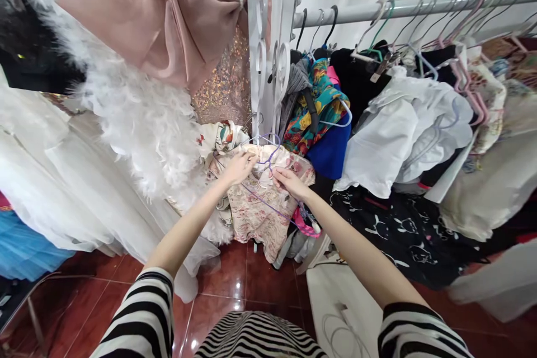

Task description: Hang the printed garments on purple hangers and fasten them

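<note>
The floral garment (260, 218) hung at the middle of the scene, its pale, pink-patterned cloth reaching down toward the red tiled floor (224, 285). Its long axis ran from the neckline at the far end to the hem at the near end, leaning a little to the right. The purple hanger (269, 162) lay across its front, the hook at the far end and a long thin bar slanting over the cloth from left and far to right and near.

The right hand (288, 180) was the nearer to the hanger: its grip was together, thumb and fingers clamped on the purple part just below the hook. The left hand (242, 166) lay to the left of that hook, its fingertips against the pale neckline; whether its grip was clamped on the cloth or only resting there, I could not tell. So the hanger's neck stood between the two hands, touching the right and just beside the left, with most of the garment on the near side of both.

To the left spread a white feathery garment (134, 128); to the right, a rail (392, 13) carried many clothes, a blue-green patterned garment (318, 92) among the closest.
</note>
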Demonstrator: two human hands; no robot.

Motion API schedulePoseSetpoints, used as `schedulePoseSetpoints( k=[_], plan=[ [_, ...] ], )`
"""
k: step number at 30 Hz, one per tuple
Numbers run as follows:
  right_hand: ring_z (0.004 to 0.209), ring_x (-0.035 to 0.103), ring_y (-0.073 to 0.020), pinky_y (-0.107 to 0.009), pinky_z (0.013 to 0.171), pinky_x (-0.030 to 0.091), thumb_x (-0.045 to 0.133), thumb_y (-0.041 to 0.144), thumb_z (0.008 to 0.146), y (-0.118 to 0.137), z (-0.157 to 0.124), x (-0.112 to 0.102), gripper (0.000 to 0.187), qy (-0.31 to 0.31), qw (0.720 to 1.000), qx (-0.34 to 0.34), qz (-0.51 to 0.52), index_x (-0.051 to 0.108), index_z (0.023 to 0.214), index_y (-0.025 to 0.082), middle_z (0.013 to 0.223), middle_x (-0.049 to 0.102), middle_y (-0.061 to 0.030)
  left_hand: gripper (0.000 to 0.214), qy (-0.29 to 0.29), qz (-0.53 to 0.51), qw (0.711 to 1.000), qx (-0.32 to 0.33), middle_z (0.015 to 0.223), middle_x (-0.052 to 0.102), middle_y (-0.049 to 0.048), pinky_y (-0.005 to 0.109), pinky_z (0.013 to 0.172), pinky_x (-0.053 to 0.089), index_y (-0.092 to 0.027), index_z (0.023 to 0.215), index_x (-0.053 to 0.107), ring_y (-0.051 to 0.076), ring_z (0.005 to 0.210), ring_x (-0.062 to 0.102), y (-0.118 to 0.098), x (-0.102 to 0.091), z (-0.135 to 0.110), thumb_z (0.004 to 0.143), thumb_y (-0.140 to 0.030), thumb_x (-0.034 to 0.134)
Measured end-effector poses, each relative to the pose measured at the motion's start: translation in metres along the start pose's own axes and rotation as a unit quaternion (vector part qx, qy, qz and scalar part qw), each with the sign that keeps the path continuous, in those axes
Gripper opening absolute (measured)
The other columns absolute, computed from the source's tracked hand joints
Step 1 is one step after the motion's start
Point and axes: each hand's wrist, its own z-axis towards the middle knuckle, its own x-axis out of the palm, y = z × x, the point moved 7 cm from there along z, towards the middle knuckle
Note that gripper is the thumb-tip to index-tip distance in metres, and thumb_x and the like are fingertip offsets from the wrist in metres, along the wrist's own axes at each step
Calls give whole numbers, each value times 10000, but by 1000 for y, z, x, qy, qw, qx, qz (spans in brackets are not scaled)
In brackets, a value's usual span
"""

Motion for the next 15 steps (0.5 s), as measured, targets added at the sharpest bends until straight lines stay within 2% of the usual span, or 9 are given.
schedulePoseSetpoints(
  k=[4, 6, 9, 12, 15],
  plan=[
    [463, 484, -113, -257, 486, 436, 638, 622, 762, -2, 4, 24, 425, 50, 998, -1, -38, 505, 729, 219, 552, 490, 57, 255, 44, -2, 998, -47, 909, 679, 100, 341, 792, 493, -169, 1027, 554, 235, 871, 661, -31, 16, -3, 975, -307, 345],
    [518, 507, -121, -261, 527, 454, 664, 608, 745, 2, 4, 26, 430, 68, 995, -20, -75, 518, 678, 209, 565, 491, 47, 220, 44, 17, 997, -60, 896, 678, 114, 351, 778, 479, -166, 1055, 524, 252, 856, 664, -37, 19, -6, 962, -250, 343],
    [574, 515, -120, -253, 552, 469, 681, 569, 743, 6, 3, 18, 401, 72, 989, -42, -119, 549, 669, 198, 611, 516, 36, 221, 42, 9, 999, -32, 885, 675, 110, 352, 778, 467, -172, 1086, 494, 255, 856, 663, -41, 19, -11, 945, -196, 326],
    [622, 559, -127, -261, 571, 503, 653, 504, 784, 9, 5, 2, 311, 12, 989, -68, -133, 600, 880, 213, 756, 588, 11, 210, 28, -24, 999, 9, 857, 661, 83, 325, 766, 464, -183, 1088, 479, 233, 836, 652, -41, 14, -18, 937, -199, 334],
    [665, 579, -132, -279, 601, 526, 635, 422, 807, 18, 7, -8, 397, -63, 973, -118, -189, 575, 1156, 242, 918, 609, -24, 210, 9, -52, 998, 31, 827, 637, 63, 311, 758, 458, -182, 1101, 472, 217, 803, 635, -41, 6, -27, 932, -216, 353]
  ],
)
